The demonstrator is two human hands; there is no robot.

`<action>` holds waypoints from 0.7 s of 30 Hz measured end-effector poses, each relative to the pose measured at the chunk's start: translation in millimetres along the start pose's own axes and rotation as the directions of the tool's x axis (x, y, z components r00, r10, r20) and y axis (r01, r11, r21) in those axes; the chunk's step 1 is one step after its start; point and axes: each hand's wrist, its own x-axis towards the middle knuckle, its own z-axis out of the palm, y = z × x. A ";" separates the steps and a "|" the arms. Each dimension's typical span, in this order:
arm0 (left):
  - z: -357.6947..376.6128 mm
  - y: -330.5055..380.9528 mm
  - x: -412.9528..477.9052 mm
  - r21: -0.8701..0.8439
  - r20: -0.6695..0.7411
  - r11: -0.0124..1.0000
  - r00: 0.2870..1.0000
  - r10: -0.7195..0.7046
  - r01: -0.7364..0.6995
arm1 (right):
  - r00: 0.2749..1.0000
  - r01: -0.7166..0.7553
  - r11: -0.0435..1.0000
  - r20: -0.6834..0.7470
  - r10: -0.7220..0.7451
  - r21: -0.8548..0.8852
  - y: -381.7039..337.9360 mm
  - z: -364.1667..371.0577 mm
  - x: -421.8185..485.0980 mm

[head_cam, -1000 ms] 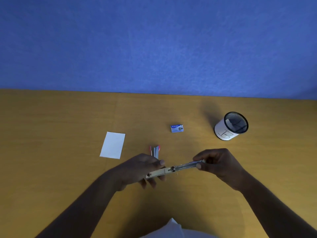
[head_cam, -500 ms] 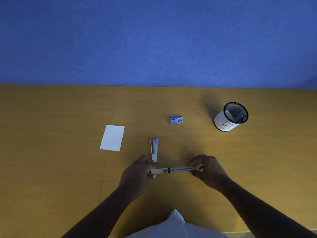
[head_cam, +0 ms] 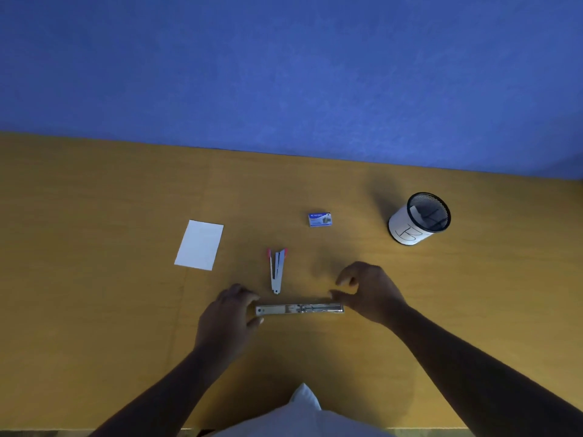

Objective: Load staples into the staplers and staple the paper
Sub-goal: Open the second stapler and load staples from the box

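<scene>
Two staplers are out: left to right, paper point(head_cam: 199, 245), left hand point(head_cam: 227, 313) spread beside the opened stapler point(head_cam: 299, 309) just set flat on the tabletop point(head_cam: 94, 310), right hand point(head_cam: 367, 290) loosened, its grip empty; staples box point(head_cam: 320, 219) likely next.

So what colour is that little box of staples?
Blue and white, clearest in the head view: the staple box.

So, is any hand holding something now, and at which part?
The opened stapler lies flat on the table. The left hand touches its left end; the right hand is open beside its right end. No firm hold shows.
</scene>
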 end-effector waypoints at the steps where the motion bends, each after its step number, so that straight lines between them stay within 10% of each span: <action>1: -1.3 -2.1 -2.0 -0.017 -0.019 1.000 1.000 -0.017 0.016 | 0.999 -0.005 1.000 -0.038 0.005 0.015 -2.8 -5.2 8.2; 21: -49.0 -8.1 -26.3 -0.371 -0.083 0.928 0.993 -0.078 0.042 | 0.974 -0.145 0.955 -0.205 0.092 -0.259 -30.5 -12.5 112.5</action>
